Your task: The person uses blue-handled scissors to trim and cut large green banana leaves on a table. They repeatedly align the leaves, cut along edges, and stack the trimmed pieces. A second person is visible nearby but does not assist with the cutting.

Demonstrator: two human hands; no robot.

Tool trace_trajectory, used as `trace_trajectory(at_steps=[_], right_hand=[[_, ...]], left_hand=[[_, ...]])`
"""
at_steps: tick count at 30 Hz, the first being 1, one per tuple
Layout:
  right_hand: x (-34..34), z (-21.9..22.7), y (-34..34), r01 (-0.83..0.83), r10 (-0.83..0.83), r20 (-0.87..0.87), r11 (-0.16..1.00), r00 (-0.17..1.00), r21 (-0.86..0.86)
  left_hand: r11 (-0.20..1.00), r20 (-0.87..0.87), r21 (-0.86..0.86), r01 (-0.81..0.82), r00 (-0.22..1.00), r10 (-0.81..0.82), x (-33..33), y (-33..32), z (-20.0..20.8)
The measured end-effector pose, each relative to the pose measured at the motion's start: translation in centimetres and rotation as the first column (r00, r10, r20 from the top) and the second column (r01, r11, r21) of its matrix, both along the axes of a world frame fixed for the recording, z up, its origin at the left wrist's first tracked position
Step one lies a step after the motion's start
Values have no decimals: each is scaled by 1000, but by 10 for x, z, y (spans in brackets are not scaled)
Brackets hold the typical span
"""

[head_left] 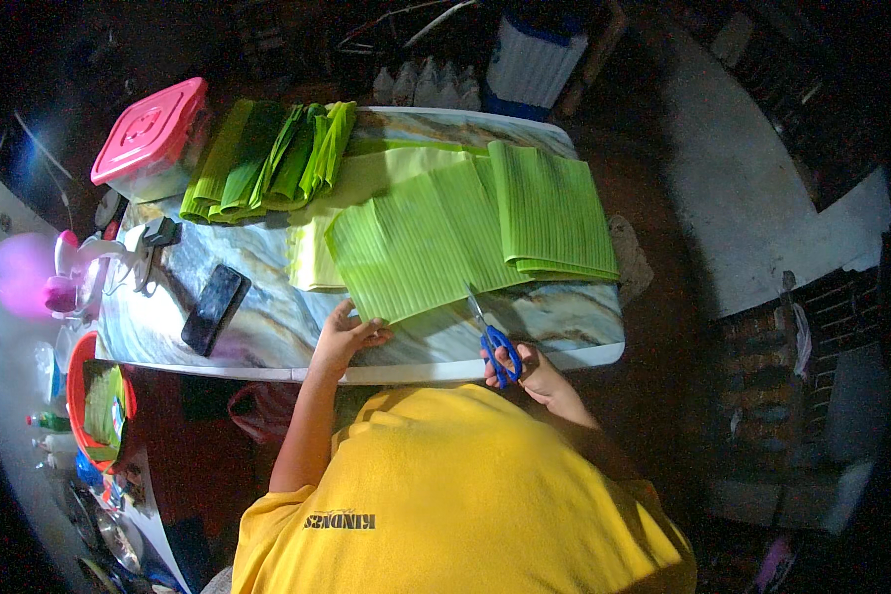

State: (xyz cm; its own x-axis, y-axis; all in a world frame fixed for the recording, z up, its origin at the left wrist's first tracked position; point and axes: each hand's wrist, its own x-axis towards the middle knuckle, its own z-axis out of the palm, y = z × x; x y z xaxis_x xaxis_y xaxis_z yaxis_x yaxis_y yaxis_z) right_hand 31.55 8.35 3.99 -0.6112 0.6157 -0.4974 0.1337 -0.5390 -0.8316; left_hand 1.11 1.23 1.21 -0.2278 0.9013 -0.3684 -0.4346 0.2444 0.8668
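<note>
Marbled desk (554,322) spreads under your head view, in a dim room. Take the broad green leaf (416,233) as landmark: it lies flat on this desk, probably so its near edge is easy to reach. Your left hand (348,339) touches its near left corner, seemingly to steady it; whether the fingers pinch, I cannot tell. Your right hand (528,374) holds blue scissors (502,358), tips at its near edge, blade opening unclear. Beyond its left side, folded leaves (267,163) sit, maybe kept aside. Darkness hides much background.

likely a home: marbled table (267,332), pink-lidded tub (154,131), bottles (427,85)
</note>
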Motion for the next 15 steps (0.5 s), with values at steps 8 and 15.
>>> trace_trajectory(at_steps=[8, 15], right_hand=[[0, 1, 0, 11, -11, -4, 999, 1000, 43], [0, -6, -2, 62, -62, 4, 994, 998, 85]], left_hand=[[1000, 54, -8, -11, 998, 11, 0, 0, 2], [1000, 22, 22, 15, 1000, -15, -4, 0, -8]])
